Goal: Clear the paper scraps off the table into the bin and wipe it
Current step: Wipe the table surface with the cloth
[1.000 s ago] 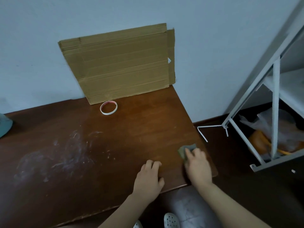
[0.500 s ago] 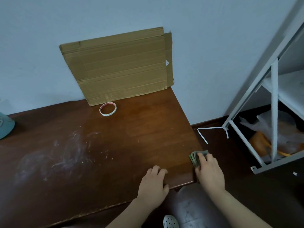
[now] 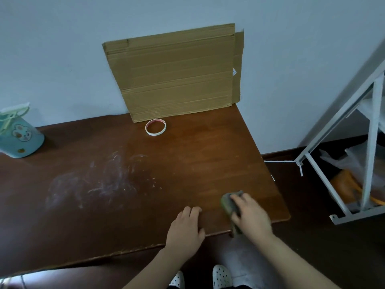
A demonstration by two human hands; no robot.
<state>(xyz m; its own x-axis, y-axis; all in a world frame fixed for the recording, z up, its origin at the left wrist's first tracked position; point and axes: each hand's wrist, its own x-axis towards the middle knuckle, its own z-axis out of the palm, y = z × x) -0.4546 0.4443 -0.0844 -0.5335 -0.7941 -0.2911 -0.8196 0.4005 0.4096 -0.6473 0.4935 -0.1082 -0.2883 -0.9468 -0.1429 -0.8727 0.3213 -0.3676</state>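
Observation:
A dark wooden table [image 3: 187, 163] fills the middle of the view. My right hand [image 3: 251, 215] presses a grey-green cloth [image 3: 229, 202] flat on the table near its front right corner. Part of the cloth hangs over the front edge under my wrist. My left hand [image 3: 186, 230] rests palm down on the front edge, just left of the cloth, holding nothing. Whitish smears [image 3: 100, 180] mark the table's left half. No paper scraps or bin can be made out.
A flattened cardboard sheet [image 3: 177, 74] leans on the wall at the back. A tape ring [image 3: 155, 127] lies in front of it. A pale blue container [image 3: 19, 136] stands at the far left. A white metal rack [image 3: 354, 142] stands on the floor to the right.
My right hand slid the cloth out to the table's right edge and then back left onto the surface. My left hand stayed on the front edge. The view shifted left.

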